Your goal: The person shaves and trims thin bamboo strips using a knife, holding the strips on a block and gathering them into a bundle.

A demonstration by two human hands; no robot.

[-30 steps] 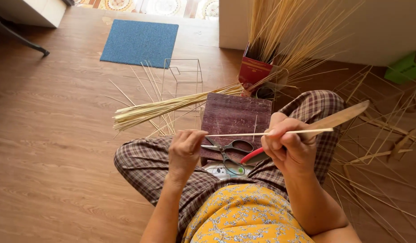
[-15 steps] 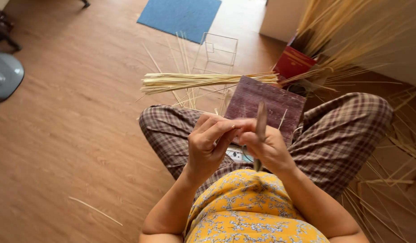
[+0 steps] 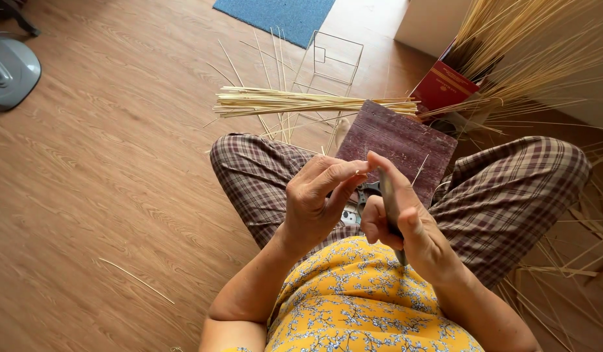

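I sit cross-legged on a wooden floor in plaid trousers. My right hand [image 3: 405, 225] grips a knife [image 3: 388, 205] with its blade pointing up and away, forefinger laid along it. My left hand [image 3: 317, 199] pinches the end of a thin bamboo stick [image 3: 357, 172] between thumb and forefinger, right at the blade's tip. Both hands meet above my lap. A dark purple-brown board [image 3: 396, 140] lies in front of my legs. Scissors [image 3: 366, 192] with dark handles rest partly hidden under my hands.
A bundle of pale bamboo strips [image 3: 301, 102] lies on the floor beyond the board, over a wire frame [image 3: 334, 62]. A red box [image 3: 445, 88] holds long sticks [image 3: 529, 52] at upper right. Loose strips scatter right. A blue mat [image 3: 275, 16] and grey fan base [image 3: 11, 68] sit far off.
My hands came together from holding a stick stretched sideways. The knife swung from pointing right to pointing away from me. The camera tilted, so the scene shifted right.
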